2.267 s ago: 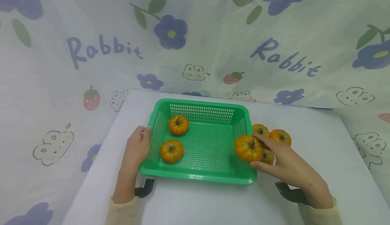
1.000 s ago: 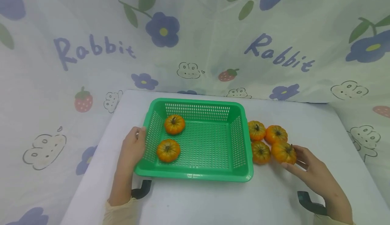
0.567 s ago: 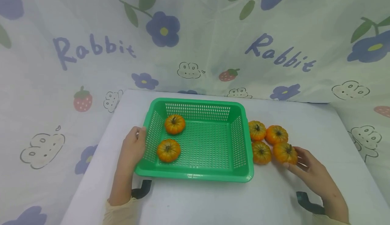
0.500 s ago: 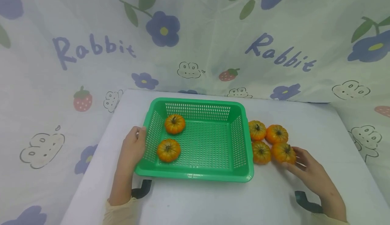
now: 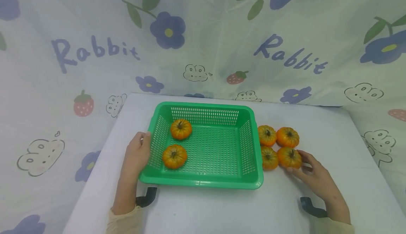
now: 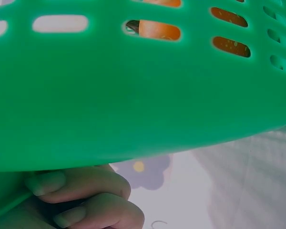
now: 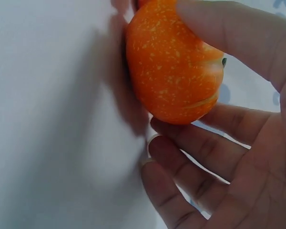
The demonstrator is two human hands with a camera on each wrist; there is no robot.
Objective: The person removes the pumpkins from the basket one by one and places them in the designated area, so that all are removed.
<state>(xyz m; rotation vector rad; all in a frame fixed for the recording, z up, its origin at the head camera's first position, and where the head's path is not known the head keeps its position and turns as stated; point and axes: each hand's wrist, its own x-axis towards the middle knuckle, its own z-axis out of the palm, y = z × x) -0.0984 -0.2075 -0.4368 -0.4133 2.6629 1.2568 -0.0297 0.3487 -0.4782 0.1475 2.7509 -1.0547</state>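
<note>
A pale printed curtain with blue flowers, strawberries, rabbit faces and the word "Rabbit" hangs behind the far edge of the white tabletop. On the tabletop, closer to its left edge than its right and near the far edge, sits a green slotted basket. Cream sleeves reach in from the near edge. The left hand grips the basket's left rim, its fingers curled in the left wrist view. The right hand, on the side toward the tabletop's right edge, pinches an orange pumpkin between thumb and fingers, the lower fingers loosely parted. That pumpkin is the near-right one of four just outside the basket's right wall; its companions are the far-right pumpkin, the far-left pumpkin and the near-left pumpkin, the left two partly hidden by the rim. Inside the basket, toward its left wall, are two more pumpkins, one behind the other. A black curved piece shows beside each wrist.
</note>
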